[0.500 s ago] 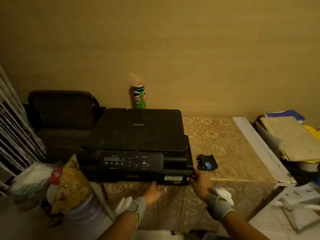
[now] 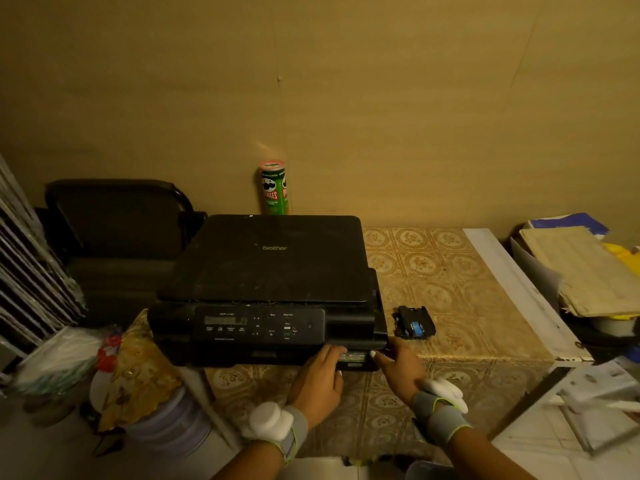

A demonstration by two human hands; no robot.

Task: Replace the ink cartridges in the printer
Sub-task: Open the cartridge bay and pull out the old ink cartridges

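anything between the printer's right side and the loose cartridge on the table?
Head view: nothing. Only a bare strip of patterned tablecloth separates the printer from the cartridge. The right hand sits nearer, at the printer's front corner.

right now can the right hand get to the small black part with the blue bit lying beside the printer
Probably yes: the right hand is at the printer's front corner, and only bare tablecloth lies between it and the cartridge piece.

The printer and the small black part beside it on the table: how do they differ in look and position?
The printer is large and fills the table's left side; the small black part lies alone to its right. Both hands, left hand and right hand, touch the printer's front; nothing touches the small part. The small part shows a blue piece; the printer does not. Both are black.
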